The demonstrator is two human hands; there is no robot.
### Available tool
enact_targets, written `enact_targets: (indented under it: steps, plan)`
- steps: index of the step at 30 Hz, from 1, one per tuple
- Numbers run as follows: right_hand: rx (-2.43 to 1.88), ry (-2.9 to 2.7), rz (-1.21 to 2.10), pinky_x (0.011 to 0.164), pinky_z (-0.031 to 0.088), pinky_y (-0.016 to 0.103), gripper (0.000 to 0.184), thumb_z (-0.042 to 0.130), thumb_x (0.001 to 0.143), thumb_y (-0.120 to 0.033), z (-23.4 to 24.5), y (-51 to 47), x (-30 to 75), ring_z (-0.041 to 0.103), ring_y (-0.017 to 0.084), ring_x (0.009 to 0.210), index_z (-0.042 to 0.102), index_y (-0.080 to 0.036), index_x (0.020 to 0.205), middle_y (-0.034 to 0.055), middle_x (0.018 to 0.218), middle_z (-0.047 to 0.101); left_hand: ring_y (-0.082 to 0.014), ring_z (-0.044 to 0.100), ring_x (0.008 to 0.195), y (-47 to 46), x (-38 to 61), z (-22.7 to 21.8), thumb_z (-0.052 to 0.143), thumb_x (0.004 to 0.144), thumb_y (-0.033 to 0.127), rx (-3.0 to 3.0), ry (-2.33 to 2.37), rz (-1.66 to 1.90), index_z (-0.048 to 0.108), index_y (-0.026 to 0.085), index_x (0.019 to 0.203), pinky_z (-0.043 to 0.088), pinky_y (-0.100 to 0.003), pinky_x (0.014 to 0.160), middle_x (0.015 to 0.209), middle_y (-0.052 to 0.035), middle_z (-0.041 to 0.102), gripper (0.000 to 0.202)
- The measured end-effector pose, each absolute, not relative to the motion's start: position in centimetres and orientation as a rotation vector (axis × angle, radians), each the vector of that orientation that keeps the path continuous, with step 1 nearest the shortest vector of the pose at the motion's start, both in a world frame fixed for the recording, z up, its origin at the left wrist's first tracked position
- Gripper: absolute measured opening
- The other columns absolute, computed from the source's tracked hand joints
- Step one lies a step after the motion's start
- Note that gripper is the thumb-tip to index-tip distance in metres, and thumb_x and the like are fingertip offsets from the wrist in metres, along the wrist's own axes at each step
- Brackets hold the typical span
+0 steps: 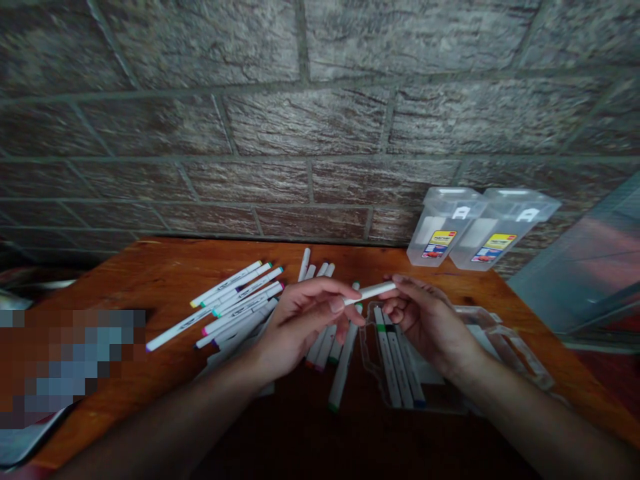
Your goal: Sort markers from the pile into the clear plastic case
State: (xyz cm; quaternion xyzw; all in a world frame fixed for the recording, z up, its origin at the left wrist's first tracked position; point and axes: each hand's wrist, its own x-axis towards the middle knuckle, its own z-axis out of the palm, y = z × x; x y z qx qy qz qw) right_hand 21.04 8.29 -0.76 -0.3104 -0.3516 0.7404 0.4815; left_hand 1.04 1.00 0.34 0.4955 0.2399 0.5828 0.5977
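A white marker [376, 291] is pinched between both hands above the table. My left hand [305, 313] grips its left end with thumb and fingers, while my right hand [425, 313] has the other end at its fingertips. Below my right hand lies an open clear plastic case [373, 360] with several markers [395, 367] side by side in it. Loose white markers [345, 367] lie under and between the hands. To the left spreads another pile of markers [240, 300] with yellow, green, pink and purple ends, partly hidden by my left hand.
Two closed translucent cases [433, 227] with labels stand upright by the brick wall [310, 127] at the back right. The wooden table [150, 280] ends at that wall. A blurred-out object [65, 367] is at the left edge.
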Motion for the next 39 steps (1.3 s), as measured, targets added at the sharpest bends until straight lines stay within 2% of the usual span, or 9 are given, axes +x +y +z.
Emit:
enact_targets:
  steps: [13,39]
  plan:
    - [-0.774,-0.867,1.765,0.042,0.053,0.014,0.028,0.096,0.063,-0.028,-0.63,8.3,21.01,0.067,0.01,0.048,0.078,-0.014,0.079,0.0051,0.069,0.079,-0.0094,0.065,0.064,1.1,1.13,0.32,0.072,0.092,0.023,1.121,0.603,1.394,0.081,0.019,0.1,0.05,-0.019,0.061,0.081,-0.0047,0.079,0.013]
    - [-0.763,-0.853,1.777,0.042,0.053,0.014,0.028,0.095,0.064,-0.028,-0.75,8.29,20.97,0.067,0.01,0.048,0.079,-0.013,0.081,0.005,0.069,0.078,-0.0097,0.064,0.063,0.95,1.11,-0.04,0.075,0.091,0.028,1.12,0.616,1.348,0.081,0.02,0.104,0.049,-0.021,0.061,0.082,-0.0055,0.078,0.016]
